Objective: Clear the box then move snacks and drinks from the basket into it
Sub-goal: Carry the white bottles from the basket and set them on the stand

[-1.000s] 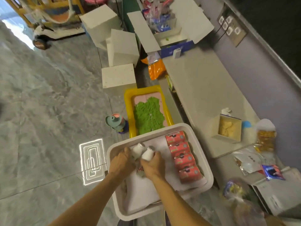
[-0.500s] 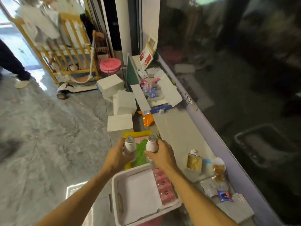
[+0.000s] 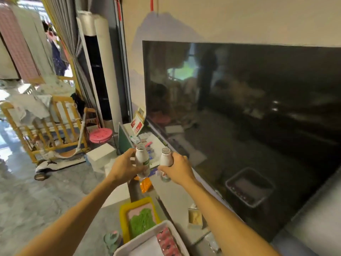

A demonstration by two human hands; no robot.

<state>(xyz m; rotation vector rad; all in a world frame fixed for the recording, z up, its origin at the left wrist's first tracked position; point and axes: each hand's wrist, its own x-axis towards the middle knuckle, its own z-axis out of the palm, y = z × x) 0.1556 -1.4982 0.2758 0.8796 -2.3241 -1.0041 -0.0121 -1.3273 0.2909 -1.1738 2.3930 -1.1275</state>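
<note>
Holding two small drinks up in front of the chest, the person has both arms stretched toward the far end of the table point(image 3: 175, 198). Seen from the head camera, the left hand point(image 3: 123, 168) is wrapped round a white bottle point(image 3: 142, 159) with a green band low on its label, and the right hand point(image 3: 180, 169) grips a second white bottle point(image 3: 166, 160) with a foil cap; both bottles stand upright and just apart from each other in the air. Behind them, at the far end of the table, lies the open box point(image 3: 156, 145), mostly hidden by the hands, with bright packets showing inside. At the near edge sits the white basket point(image 3: 147, 235), a row of red packs point(image 3: 168, 242) along its right side. Just beyond it rests a yellow tray point(image 3: 123, 215) filled with green material, and farther on an orange packet point(image 3: 145, 184). A large dark screen point(image 3: 249, 117) fills the wall on the right.
</note>
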